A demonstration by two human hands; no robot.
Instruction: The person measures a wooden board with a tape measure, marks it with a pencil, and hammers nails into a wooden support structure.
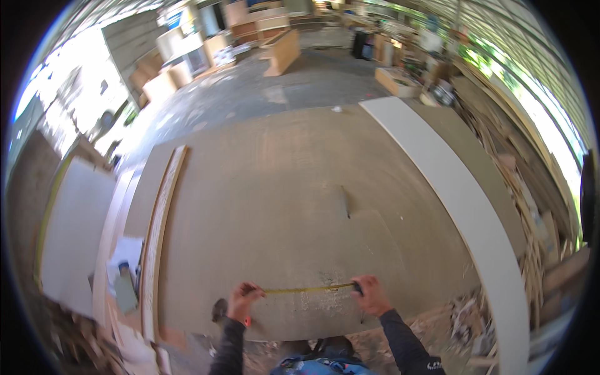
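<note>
A yellow tape measure (306, 290) is stretched between my two hands, low over the near edge of a large brown board (281, 187). My left hand (241, 302) pinches the free end of the blade. Closed around the dark case at the other end is my right hand (374, 297). Beside my left wrist lies a dark rounded object (219, 310) whose kind I cannot make out. A small red-orange thing (248, 321) shows just under that wrist. Sawdust (322, 300) is scattered on the board below the blade.
A long white panel (450, 175) lies along the board's right side. On the left are a narrow wooden strip (161, 237) and white paper (128, 253). A thin grey piece (344, 203) rests mid-board. Scrap wood (531, 269) is piled at right; cabinet parts (282, 51) stand farther back.
</note>
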